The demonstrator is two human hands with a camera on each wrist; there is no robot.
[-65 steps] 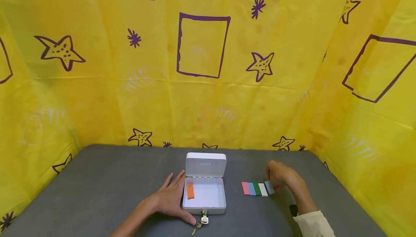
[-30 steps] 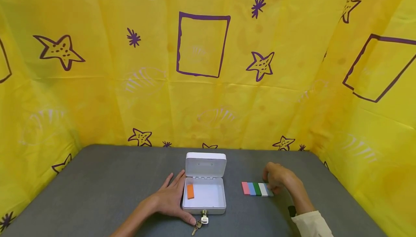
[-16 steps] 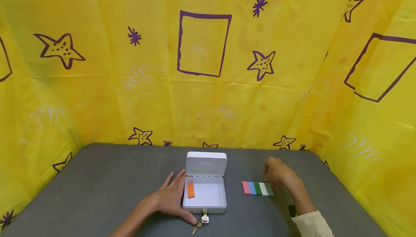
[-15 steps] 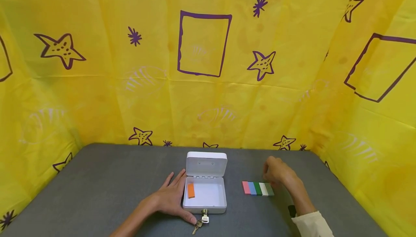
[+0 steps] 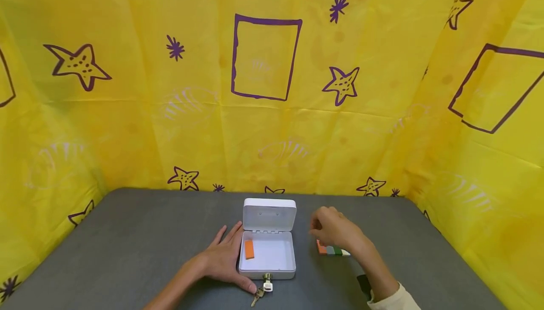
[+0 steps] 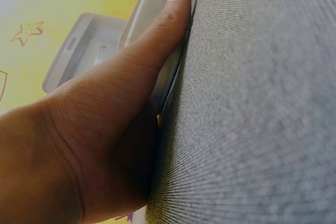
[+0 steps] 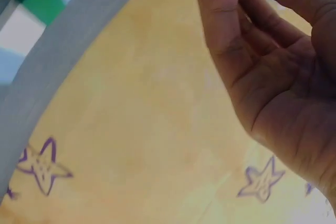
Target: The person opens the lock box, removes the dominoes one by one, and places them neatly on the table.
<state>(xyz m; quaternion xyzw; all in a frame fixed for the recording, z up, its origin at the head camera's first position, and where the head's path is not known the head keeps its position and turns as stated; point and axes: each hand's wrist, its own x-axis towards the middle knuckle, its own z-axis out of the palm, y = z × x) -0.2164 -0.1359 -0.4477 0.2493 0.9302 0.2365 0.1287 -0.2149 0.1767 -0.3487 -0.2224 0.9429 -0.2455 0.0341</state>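
Observation:
A small white cash box (image 5: 248, 276) stands with its lid (image 5: 269, 215) raised. My left hand (image 5: 223, 258) rests along the box's left side, fingers spread straight and thumb at the front corner. Inside, at the left, lies an orange block (image 5: 249, 249). My right hand (image 5: 335, 227) hovers over a row of small flat blocks, fingers loosely bent; nothing shows between them. The row's pink block (image 5: 321, 250) is partly covered by this hand. In the right wrist view, green (image 7: 44, 1), white (image 7: 21, 30) and light blue (image 7: 8, 64) blocks lie side by side.
A key (image 5: 267, 286) sits in the lock at the box's front, with a second key (image 5: 257, 297) hanging beside it near my left thumb. The grey table (image 5: 170, 225) ends at a yellow patterned curtain (image 5: 263, 135) behind and at both sides.
The right hand set the light blue block down at the row's right end, let go, and has moved left above the row. The left hand and box stay in place.

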